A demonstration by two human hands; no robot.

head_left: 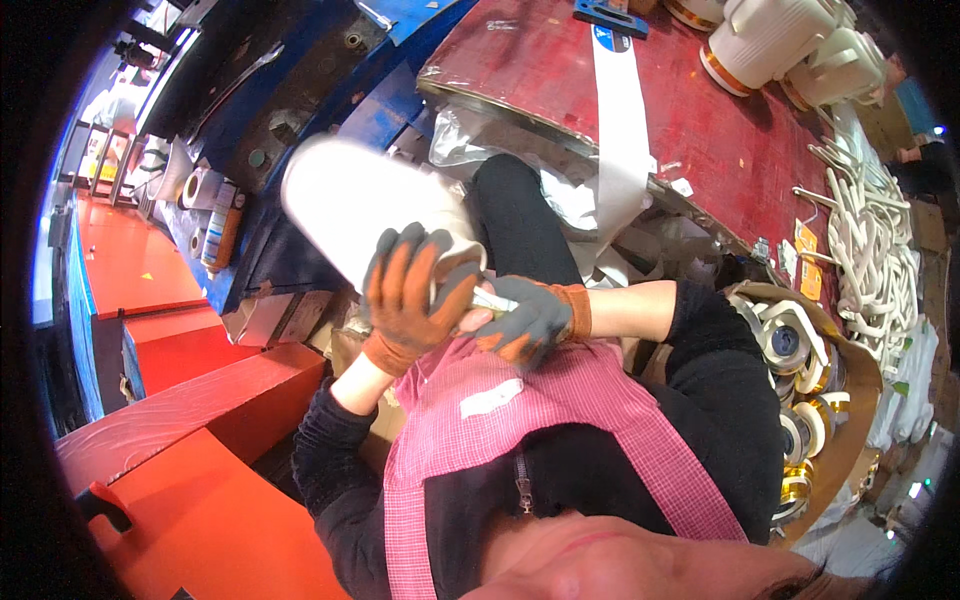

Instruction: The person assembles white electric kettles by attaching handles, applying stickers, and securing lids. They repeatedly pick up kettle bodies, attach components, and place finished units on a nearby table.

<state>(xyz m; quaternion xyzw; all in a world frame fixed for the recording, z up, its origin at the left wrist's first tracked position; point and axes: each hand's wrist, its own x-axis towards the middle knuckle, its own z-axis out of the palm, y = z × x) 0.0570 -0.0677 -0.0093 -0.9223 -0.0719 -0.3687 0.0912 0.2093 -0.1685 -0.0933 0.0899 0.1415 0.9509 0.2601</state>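
Person (560,465), below white jug (350,210): left hand (412,295) clasps jug, seemingly steadying it; right hand (530,322) grips slim object (491,301) beside jug's near end.

Light floods in hardest at the far left, breaking into glare! The white container (345,195) burns out almost to blankness, its left edge smeared by blur. Brightness sits on the orange panel (220,510), near left, while the black sleeve (720,350), on the right, swallows detail. Far right falls dim, pricked by tiny lights (914,490). Straight edges bow toward the black rim, where clutter turns soft.
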